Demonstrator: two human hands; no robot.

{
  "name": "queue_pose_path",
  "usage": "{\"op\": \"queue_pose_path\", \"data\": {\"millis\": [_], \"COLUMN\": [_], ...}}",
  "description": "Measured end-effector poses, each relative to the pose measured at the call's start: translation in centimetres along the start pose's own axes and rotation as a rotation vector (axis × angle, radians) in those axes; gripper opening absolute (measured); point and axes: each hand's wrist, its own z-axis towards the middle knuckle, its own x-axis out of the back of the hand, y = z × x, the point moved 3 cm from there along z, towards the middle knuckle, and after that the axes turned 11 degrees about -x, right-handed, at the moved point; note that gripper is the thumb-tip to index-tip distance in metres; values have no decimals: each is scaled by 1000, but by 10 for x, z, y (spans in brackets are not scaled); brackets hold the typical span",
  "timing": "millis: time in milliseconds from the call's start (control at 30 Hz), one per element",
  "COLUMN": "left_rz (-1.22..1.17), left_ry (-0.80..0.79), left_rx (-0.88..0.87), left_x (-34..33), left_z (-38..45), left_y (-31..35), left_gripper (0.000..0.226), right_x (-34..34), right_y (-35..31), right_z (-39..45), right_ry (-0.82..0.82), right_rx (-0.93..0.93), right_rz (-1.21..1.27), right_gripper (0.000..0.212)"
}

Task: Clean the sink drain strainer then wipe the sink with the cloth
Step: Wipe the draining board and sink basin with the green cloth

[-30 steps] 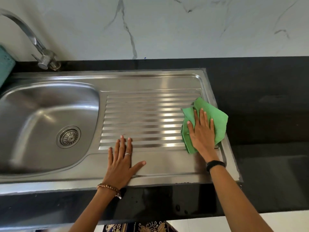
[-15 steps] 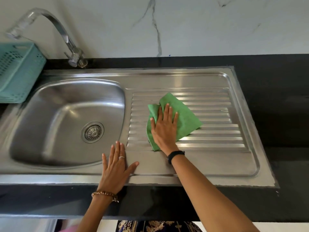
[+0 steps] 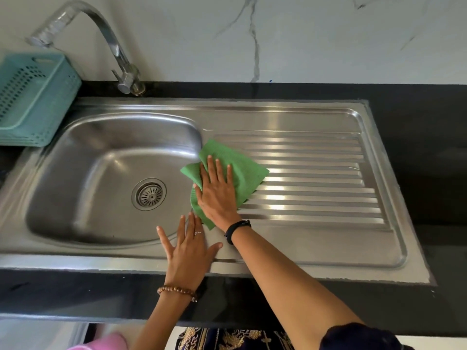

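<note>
I press my right hand (image 3: 218, 192), fingers (image 3: 216, 170) straight and flat, on the cloth (image 3: 240, 173) at the drainboard's basin-side edge to wipe the sink (image 3: 278, 117), my left hand (image 3: 188, 251) splayed on the front rim, likely as a brace; the strainer (image 3: 149, 194) sits seated in the basin.

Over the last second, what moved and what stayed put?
The right hand, flat on the green cloth, slid it leftward across the ribbed steel drainboard to the basin's edge. Nothing grasped or released. The left hand stayed flat on the sink's front rim.
</note>
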Motion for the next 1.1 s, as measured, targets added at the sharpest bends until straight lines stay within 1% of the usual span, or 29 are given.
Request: {"op": "queue_pose_path", "data": {"millis": [100, 200, 267, 333, 367, 467, 567, 667, 833, 1033, 1100], "left_rz": [-31, -154, -218, -265, -268, -271, -300, -311, -233, -182, -152], "left_ry": [44, 141, 207, 255, 263, 219, 178, 147, 100, 76, 78], "left_rx": [36, 63, 51, 19, 2, -50, -153, -201, -208, -211, -212], "left_x": [3, 5, 6, 6, 6, 5, 0, 0, -6, -6, -1], "left_z": [-8, -15, -19, -20, -20, -15, -5, 3, 8, 11, 14], "left_y": [4, 6, 13, 23, 30, 49, 62, 73, 76, 76, 77], "left_gripper": [77, 69, 60, 55, 56, 68, 67, 68, 73, 67, 63], "right_x": [-1, -6, -7, -6, -5, 0, 7, 15, 24, 44, 51], "right_y": [-3, 1, 11, 24, 32, 64, 106, 147, 211, 293, 306], "right_z": [-11, -26, -34, -39, -41, -47, -53, -58, -70, -89, -93], "right_ry": [-8, -27, -28, -22, -18, -7, 16, 42, 53, 152, 174], "right_rx": [125, 240, 291, 302, 289, 206, 89, -5, -156, -352, -388], "right_rz": [-31, -35, -29, -17, -8, 2, 17, 61, 72, 77, 108], "right_gripper": [55, 52, 51, 52, 52, 53, 52, 50, 50, 49, 48]}}
